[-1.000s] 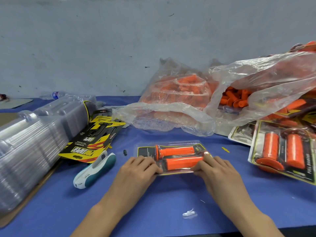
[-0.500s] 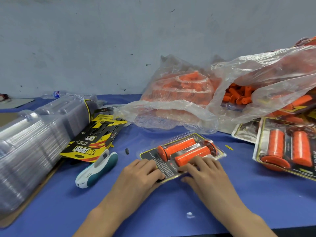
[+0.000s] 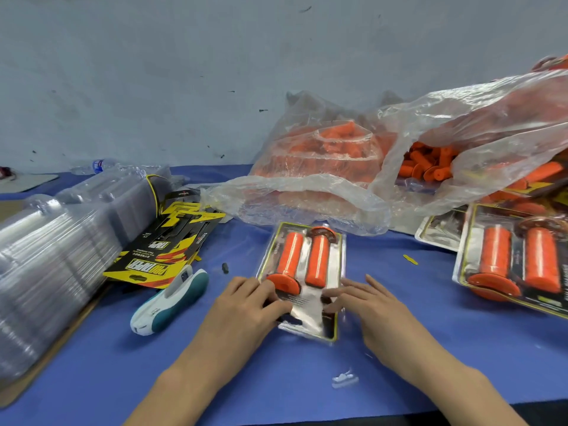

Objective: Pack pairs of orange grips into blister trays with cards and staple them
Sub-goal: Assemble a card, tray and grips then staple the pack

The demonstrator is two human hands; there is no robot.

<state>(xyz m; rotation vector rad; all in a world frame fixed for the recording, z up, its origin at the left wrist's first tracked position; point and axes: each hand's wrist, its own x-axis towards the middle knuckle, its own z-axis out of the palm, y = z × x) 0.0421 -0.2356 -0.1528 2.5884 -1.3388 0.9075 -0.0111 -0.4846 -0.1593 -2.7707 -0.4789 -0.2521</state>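
Observation:
A clear blister pack [image 3: 310, 318] with a black-and-yellow card lies on the blue table in front of me, its long side pointing away from me. Two orange grips [image 3: 289, 256] sit side by side inside it, flanged ends near me. My left hand [image 3: 246, 309] rests on the pack's near left corner, fingers and thumb lying on the plastic. My right hand [image 3: 372, 305] touches the near right edge with straight fingers. A white and teal stapler [image 3: 169, 302] lies to the left of my left hand.
A stack of empty clear trays [image 3: 55, 256] fills the left side, with printed cards [image 3: 166, 247] leaning beside it. Plastic bags of loose orange grips [image 3: 338, 155] lie behind the pack. Finished packs [image 3: 516, 262] are piled at the right. A white scrap [image 3: 344, 379] lies near the front edge.
The pack has been turned by both hands from lying crosswise to pointing away from me. My hands now sit at its near end.

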